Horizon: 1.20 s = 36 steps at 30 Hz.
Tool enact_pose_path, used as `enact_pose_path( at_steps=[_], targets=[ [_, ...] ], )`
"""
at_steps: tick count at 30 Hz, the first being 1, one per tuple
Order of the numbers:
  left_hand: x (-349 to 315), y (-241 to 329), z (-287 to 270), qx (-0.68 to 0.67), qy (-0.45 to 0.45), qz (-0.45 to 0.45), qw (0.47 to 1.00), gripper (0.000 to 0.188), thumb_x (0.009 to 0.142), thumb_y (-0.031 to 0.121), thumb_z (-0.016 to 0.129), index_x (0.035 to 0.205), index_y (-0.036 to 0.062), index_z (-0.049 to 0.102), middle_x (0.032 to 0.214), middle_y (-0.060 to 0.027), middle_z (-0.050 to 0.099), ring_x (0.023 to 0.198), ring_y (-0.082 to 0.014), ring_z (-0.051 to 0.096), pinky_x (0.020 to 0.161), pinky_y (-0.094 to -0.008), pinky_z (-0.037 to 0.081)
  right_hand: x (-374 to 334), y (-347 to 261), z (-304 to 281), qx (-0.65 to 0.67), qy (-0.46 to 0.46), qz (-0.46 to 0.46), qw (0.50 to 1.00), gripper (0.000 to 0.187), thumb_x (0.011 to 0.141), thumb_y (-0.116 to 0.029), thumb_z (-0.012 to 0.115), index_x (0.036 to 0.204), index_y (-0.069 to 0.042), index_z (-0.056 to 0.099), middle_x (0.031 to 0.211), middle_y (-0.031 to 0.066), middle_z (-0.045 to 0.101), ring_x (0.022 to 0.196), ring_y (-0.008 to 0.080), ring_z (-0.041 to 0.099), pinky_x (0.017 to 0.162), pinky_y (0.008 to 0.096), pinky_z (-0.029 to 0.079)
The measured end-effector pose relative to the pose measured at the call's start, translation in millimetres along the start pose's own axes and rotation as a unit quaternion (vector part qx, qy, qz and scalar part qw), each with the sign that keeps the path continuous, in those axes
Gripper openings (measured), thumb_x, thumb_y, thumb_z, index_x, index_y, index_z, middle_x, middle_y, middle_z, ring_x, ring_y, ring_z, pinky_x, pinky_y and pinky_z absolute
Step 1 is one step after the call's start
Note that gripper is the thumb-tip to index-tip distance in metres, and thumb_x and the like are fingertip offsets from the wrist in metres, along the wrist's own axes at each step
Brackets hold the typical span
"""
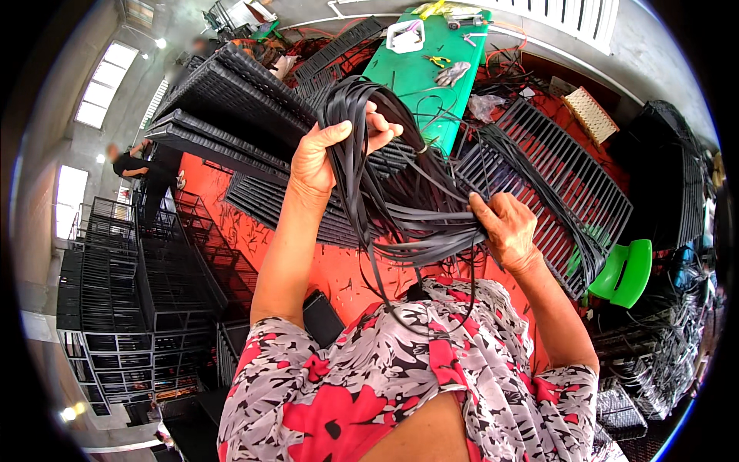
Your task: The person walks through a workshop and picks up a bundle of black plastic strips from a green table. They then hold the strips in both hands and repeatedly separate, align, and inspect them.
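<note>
My left hand [327, 150] is raised and grips the looped top of a thick bundle of black flat plastic strips [385, 185]. The strips hang down and sweep to the right, where my right hand [504, 227] clasps them lower on the bundle. Loose strip ends dangle over my flowered red, grey and white blouse. Both forearms rise from the lower edge.
Black woven panels [231, 100] and a slatted black frame [554, 177] lie on the red floor [339, 269]. A green table [400, 73] holds pliers and a glove. A green stool [623, 273] stands right. Stacked black frames [131, 300] fill the left. Another person [127, 163] works far left.
</note>
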<state>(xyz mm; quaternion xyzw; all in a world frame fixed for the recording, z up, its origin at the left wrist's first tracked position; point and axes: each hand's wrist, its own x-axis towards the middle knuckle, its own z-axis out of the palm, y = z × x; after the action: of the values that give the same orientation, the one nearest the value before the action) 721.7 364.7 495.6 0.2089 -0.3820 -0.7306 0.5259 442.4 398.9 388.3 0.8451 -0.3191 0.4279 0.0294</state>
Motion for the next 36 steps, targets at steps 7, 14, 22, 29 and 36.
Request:
enact_pose_path(
  at_steps=[7, 14, 22, 29, 36],
  targets=[
    [-12.7, -10.0, -7.3, 0.060, -0.017, 0.037, 0.997, 0.036, 0.069, 0.018, 0.063, 0.099, -0.0013, 0.055, 0.079, -0.0138, 0.057, 0.086, -0.0321, 0.055, 0.073, -0.0356, 0.046, -9.7, -5.8, -2.7, 0.005, -0.007, -0.011, 1.000, 0.044, 0.059, -0.006, 0.061, 0.102, -0.011, 0.060, 0.071, 0.0030, 0.047, 0.056, 0.0164, 0.049, 0.047, 0.0277, 0.041],
    [-20.7, -8.8, -5.4, 0.082, -0.068, 0.038, 0.994, 0.035, 0.067, 0.026, 0.060, 0.091, 0.0000, 0.056, 0.052, -0.0027, 0.046, 0.056, -0.0182, 0.048, 0.053, -0.0283, 0.034, -14.7, -8.5, -3.4, 0.017, -0.014, -0.024, 0.999, 0.047, 0.062, -0.011, 0.059, 0.108, -0.004, 0.057, 0.085, 0.0056, 0.058, 0.061, 0.0160, 0.053, 0.048, 0.0275, 0.042],
    [-20.7, -3.1, -14.3, 0.108, -0.146, 0.069, 0.981, 0.032, 0.068, 0.030, 0.051, 0.087, 0.0053, 0.060, 0.045, 0.0026, 0.041, 0.047, -0.0125, 0.043, 0.071, -0.0326, 0.033, -11.2, -20.9, -8.3, 0.040, -0.014, -0.005, 0.999, 0.046, 0.062, -0.007, 0.059, 0.107, -0.003, 0.057, 0.089, 0.0092, 0.059, 0.062, 0.0197, 0.054, 0.053, 0.0293, 0.045],
    [-28.4, -2.9, -5.6, 0.099, -0.119, 0.061, 0.986, 0.034, 0.076, 0.030, 0.050, 0.095, 0.0040, 0.061, 0.051, 0.0012, 0.045, 0.076, -0.0180, 0.048, 0.085, -0.0441, 0.037, -6.4, -16.9, -8.5, 0.024, 0.040, 0.020, 0.999, 0.041, 0.063, -0.007, 0.057, 0.104, -0.002, 0.058, 0.096, 0.0118, 0.059, 0.074, 0.0238, 0.060, 0.061, 0.0306, 0.048],
    [-38.8, 8.1, -0.9, 0.171, -0.023, -0.054, 0.984, 0.036, 0.082, 0.032, 0.052, 0.105, 0.0040, 0.055, 0.063, -0.0046, 0.051, 0.087, -0.0251, 0.050, 0.070, -0.0383, 0.040, -12.5, -8.3, -2.5, 0.006, 0.033, 0.059, 0.998, 0.044, 0.062, -0.008, 0.057, 0.106, -0.001, 0.057, 0.091, 0.0086, 0.060, 0.072, 0.0210, 0.057, 0.060, 0.0304, 0.046]
  ],
)
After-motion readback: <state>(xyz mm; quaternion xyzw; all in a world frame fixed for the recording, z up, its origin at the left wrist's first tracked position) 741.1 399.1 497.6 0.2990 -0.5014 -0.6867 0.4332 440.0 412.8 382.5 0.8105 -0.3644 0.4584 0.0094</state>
